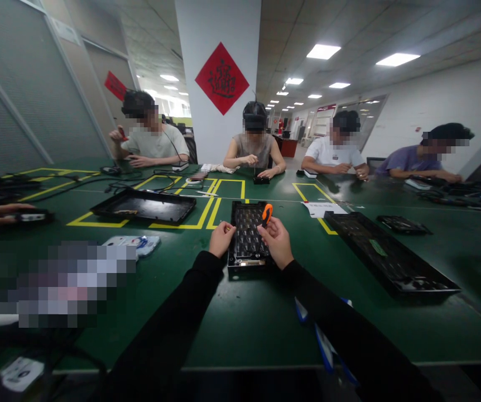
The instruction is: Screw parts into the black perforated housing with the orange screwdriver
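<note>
A black plastic case with rows of small raised shapes inside lies on the green table in front of me. At its near end is a pale metallic strip. My right hand is closed around a screwdriver with an orange and black handle, over the right side of the case; the screwdriver's tip is hidden. My left hand has its fingers pinched at the case's left edge. Whatever small thing those fingers hold, if anything, is too small to make out.
Black trays lie to the left and right. A white paper is behind the right tray. Blue-and-white tools lie under my right forearm. Several people sit across the green table; another person's hand is at far left.
</note>
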The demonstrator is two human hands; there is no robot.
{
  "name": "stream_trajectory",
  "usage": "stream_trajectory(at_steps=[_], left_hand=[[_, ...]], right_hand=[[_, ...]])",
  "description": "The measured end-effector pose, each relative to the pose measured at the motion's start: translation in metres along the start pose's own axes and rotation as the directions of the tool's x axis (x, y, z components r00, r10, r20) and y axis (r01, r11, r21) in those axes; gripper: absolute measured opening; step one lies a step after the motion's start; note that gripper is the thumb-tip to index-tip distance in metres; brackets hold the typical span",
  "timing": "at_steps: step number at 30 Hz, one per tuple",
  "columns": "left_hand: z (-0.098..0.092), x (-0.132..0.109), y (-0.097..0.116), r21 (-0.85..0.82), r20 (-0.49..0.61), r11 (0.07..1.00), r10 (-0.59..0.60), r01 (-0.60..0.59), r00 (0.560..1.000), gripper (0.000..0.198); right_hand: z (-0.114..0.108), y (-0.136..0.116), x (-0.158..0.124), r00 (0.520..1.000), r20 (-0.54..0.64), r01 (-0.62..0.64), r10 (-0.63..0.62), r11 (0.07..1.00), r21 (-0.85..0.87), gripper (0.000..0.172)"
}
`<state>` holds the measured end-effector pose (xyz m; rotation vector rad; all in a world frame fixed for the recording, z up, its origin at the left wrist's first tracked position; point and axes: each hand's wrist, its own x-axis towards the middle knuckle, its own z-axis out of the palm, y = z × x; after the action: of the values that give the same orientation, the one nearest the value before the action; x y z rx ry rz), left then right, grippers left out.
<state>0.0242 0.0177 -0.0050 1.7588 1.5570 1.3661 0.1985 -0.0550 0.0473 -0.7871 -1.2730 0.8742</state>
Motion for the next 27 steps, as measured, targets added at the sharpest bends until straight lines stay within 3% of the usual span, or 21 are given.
stream_trajectory(at_steps=[7, 17, 27], left_hand=[[0.0018, 0.0018, -0.0023, 0.01, 0.002, 1.0, 0.005, -0.005, 1.0, 0.021], [0.0019, 0.0018, -0.0044, -0.005, -0.001, 1.0, 0.003, -0.003, 1.0, 0.022], [0.0008, 0.0001, 0.0006, -0.021, 0.0, 1.0, -0.019, 0.019, 1.0, 0.021]], right_hand=[[-0.0029, 0.0047, 0.002, 1.0, -0.021, 0.022, -0.023, 0.999, -0.034, 0.041], [-0.001, -0.0008, 0.0011, 0.998, 0.002, -0.06, 0.06, 0.998, 0.034, 0.036], [-0.0018, 0.002, 0.001, 0.999, -0.033, 0.005, -0.004, 1.0, 0.005, 0.039]])
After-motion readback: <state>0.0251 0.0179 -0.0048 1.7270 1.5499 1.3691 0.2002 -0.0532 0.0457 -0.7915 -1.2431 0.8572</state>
